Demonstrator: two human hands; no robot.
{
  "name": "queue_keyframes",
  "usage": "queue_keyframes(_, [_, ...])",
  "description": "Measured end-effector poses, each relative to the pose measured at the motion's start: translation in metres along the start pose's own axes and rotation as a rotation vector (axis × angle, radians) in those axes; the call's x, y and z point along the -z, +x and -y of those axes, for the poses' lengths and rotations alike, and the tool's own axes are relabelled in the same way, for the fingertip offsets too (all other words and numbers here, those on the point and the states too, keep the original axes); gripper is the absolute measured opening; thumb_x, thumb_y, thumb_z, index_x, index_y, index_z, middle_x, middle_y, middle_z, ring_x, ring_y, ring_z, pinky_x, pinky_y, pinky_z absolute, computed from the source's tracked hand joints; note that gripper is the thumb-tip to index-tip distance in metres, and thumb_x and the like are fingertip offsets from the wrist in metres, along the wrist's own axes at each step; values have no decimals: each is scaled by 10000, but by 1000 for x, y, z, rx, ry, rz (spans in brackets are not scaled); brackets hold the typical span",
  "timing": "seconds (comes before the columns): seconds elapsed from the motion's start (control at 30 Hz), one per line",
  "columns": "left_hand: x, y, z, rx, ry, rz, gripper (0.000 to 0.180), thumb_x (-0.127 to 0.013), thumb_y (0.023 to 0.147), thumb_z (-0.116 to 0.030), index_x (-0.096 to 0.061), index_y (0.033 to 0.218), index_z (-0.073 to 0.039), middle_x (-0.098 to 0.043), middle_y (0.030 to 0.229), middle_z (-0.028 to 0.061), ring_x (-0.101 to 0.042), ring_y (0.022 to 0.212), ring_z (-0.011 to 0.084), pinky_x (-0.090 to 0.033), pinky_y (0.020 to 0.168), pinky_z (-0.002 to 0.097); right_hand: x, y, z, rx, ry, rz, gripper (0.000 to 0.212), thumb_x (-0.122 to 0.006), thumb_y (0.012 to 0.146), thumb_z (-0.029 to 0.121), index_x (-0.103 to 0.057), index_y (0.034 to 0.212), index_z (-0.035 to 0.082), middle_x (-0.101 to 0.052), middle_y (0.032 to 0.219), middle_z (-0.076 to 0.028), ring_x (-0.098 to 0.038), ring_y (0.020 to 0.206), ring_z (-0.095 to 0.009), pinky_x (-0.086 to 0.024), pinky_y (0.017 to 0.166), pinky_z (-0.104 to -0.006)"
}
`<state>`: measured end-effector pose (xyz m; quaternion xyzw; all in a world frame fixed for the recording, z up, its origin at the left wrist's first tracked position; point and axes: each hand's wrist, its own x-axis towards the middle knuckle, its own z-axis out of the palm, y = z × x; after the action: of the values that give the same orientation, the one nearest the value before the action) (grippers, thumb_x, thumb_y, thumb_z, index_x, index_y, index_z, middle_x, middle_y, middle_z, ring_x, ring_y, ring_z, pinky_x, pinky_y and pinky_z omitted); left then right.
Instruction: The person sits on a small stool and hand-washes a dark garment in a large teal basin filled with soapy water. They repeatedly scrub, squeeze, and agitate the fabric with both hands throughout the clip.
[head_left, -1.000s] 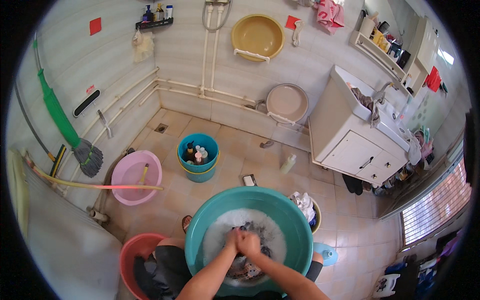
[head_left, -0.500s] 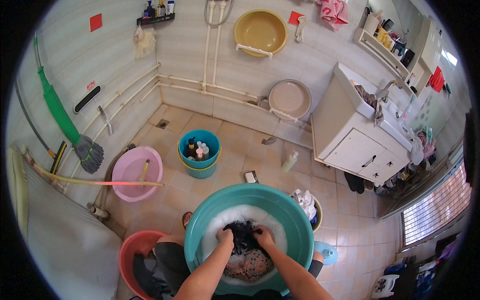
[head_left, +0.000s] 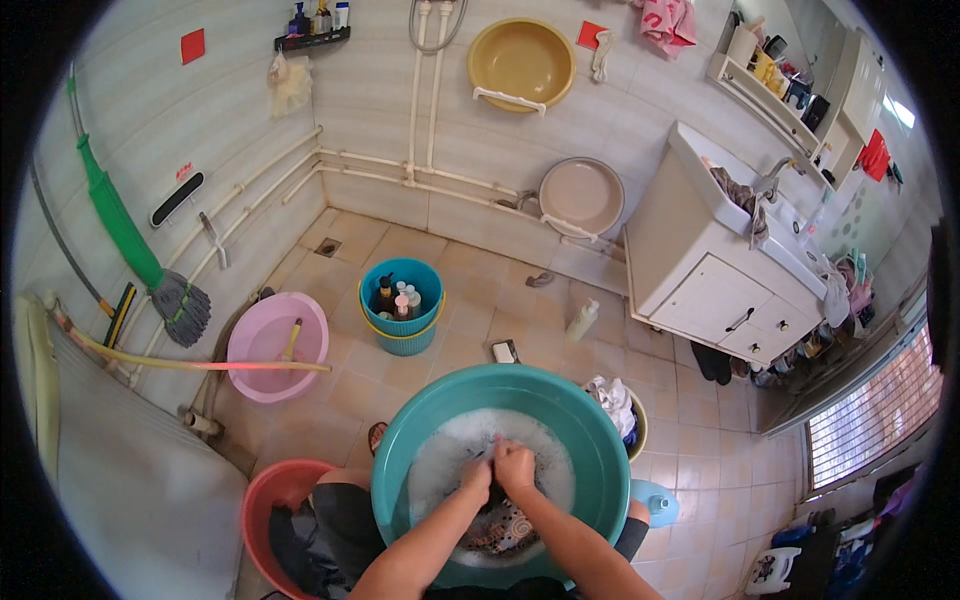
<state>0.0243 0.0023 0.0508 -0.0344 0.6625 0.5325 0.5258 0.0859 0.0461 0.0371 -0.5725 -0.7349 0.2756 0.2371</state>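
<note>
A large green basin (head_left: pixel 590 410) between my knees holds water covered with white suds (head_left: pixel 437 442). In its middle my left hand (head_left: pixel 476 479) and my right hand (head_left: pixel 514 468) are pressed close together, both closed on a wet, dark garment. Most of the garment is hidden under my hands and the foam. Its patterned part (head_left: pixel 510 530), with light swirls and dots on dark, shows between my forearms toward the near side of the basin.
Left of the basin is a red tub (head_left: pixel 255 500) with dark clothes. Beyond stand a pink basin (head_left: pixel 262 385) under a hose (head_left: pixel 200 363) and a blue bucket (head_left: pixel 405 345) of bottles. A soap bar (head_left: pixel 505 352) lies ahead; a pale tub (head_left: pixel 640 425) of laundry is at right.
My hands were apart, holding the black cloth spread between them; now they have come together at the middle, and the cloth is bunched between them. The basin and surroundings stay put.
</note>
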Motion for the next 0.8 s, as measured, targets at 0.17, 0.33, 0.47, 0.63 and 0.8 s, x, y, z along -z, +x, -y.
queue_keyframes(0.17, [15, 68, 45, -142, 24, 179, 277, -585, 730, -179, -552, 856, 66, -578, 772, 124, -540, 710, 217, -435, 637, 337, 6, -32, 24, 291, 106, 64, 336, -522, 799, 296, -603, 662, 0, -548, 605, -215, -547, 569, -377, -443, 533, -425])
queue_keyframes(0.33, [8, 45, 24, -101, 49, -12, 379, -566, 724, -246, -534, 1009, 2, -568, 918, 145, -532, 835, 238, -421, 715, 348, 2, -6, -20, -66, 182, 156, 320, -514, 786, 296, -612, 760, -8, -586, 715, -204, -585, 689, -351, -457, 634, -386])
queue_keyframes(0.47, [14, 39, 2, -139, 68, -114, 482, -544, 788, -351, -485, 1097, 14, -517, 1065, 167, -495, 951, 285, -387, 793, 363, -13, 9, -75, -162, 112, -76, 403, -584, 768, 314, -556, 1002, -13, -584, 910, -199, -555, 893, -302, -423, 779, -363])
queue_keyframes(0.63, [28, 86, 42, 101, -25, -241, 535, -572, 776, -129, -328, 1240, -20, -354, 1253, 176, -365, 1123, 311, -299, 923, 364, 7, 1, -54, -248, -44, 386, 479, -643, 726, 238, -489, 1112, 0, -560, 1023, -169, -524, 970, -303, -410, 831, -356])
queue_keyframes(0.8, [16, 65, 35, 229, -67, 39, 421, -617, 734, -242, -481, 1068, -24, -488, 1091, 137, -460, 993, 276, -364, 840, 367, -11, -6, -47, -350, 482, 104, 386, -628, 709, 183, -531, 1042, 14, -580, 963, -138, -550, 895, -232, -430, 774, -301])
